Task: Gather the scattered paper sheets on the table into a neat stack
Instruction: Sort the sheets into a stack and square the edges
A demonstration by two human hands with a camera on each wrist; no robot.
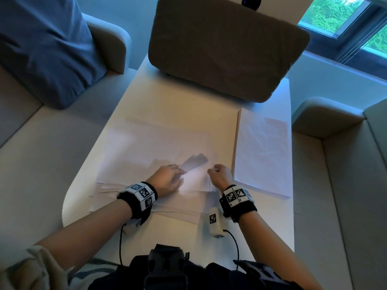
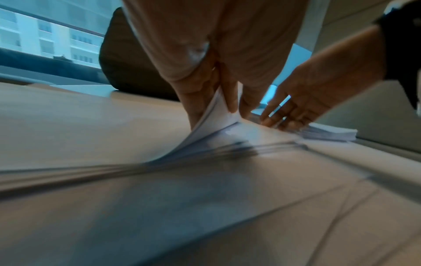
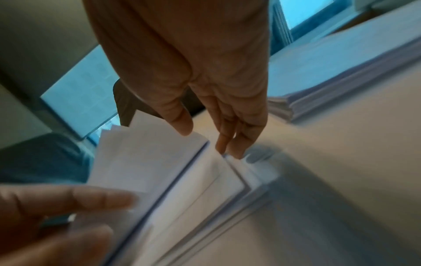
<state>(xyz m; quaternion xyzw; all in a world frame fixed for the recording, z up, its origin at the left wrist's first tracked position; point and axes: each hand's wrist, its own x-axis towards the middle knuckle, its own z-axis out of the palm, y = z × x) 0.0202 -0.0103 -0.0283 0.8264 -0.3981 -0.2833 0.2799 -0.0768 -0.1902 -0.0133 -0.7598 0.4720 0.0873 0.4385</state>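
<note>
We had our left hand on the loose paper sheets spread across the middle of the bench; its thumb and fingers pinched the near edge of several sheets and bent it upward; our right hand hovered just beside, fingers loosely extended with the tips at the fanned corner of the same sheets, gripping nothing that we could see; a neat stack already lay on the right side of the bench, apart from the loose ones; a brown cushion sat at the far end; we judged the step to be the collecting of the loose sheets into one bundle; the next move would call for both hands to square the staggered edges, since they lay offset, before carrying the bundle onto the stack.
</note>
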